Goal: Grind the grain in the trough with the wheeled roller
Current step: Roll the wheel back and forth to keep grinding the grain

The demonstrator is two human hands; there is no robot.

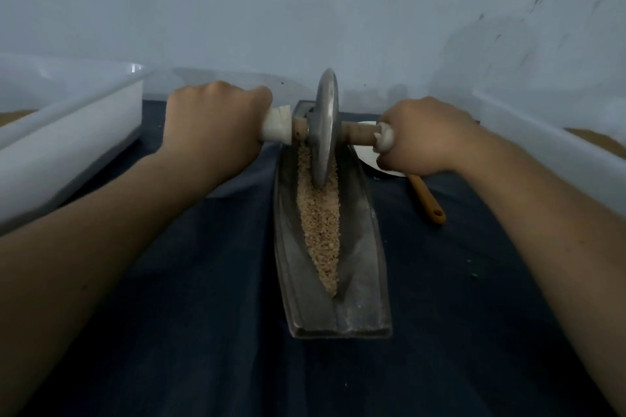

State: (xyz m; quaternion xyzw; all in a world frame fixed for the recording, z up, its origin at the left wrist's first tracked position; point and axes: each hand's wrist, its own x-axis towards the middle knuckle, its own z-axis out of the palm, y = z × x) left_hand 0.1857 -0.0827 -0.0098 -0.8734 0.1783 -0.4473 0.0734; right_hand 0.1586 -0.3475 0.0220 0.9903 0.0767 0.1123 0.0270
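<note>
A wheeled roller point(325, 132) standing in the far end of the trough point(364, 264).
Dark blue cloth point(203, 332) covers the table; the long grey metal trough, V-grooved and dusty, lies lengthwise at centre; the roller's dull metal disc stands upright on edge; left hand point(213, 125) and right hand point(426, 135) each clasp a white-wrapped end of the wooden axle; coarse tan grain point(320, 223) fills the groove, tapering to a near point.

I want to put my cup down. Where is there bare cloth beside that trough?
Bare dark cloth lies left of the trough, toward the white tub, and right of its near end, nearer than the orange-handled utensil. The far end is crowded: wheeled roller, left hand, right hand, white dish.
</note>
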